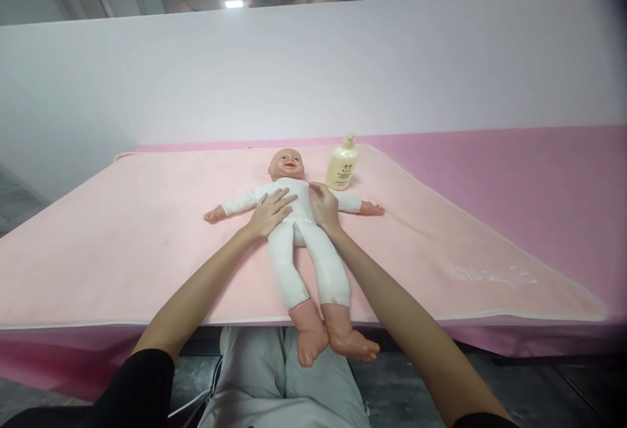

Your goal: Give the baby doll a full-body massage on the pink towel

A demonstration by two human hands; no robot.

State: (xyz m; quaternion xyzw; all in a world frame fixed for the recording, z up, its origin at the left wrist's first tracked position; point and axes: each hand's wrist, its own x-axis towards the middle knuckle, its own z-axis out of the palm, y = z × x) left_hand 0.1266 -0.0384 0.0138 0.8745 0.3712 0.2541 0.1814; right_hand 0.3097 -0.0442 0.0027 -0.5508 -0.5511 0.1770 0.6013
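A baby doll (321, 255) with a white cloth body lies on its back, arms spread to both sides. Its head points away from me, and its bare feet hang over the table's near edge. My left hand (270, 212) rests flat on the doll's belly, open, with its fingers apart. Against the other side of the doll's chest lies my right hand (324, 206), loosely curved, touching the cloth beside the arm. Its fingers show only in part, and I see no object held in it. Just beyond that hand stands a pale yellow pump bottle (341, 165).
A pale pink blanket (122, 238) lies under the doll on a table with a darker pink cover (514, 180). Behind the table rises a white partition (313, 75). My legs (274, 376) are below the near edge.
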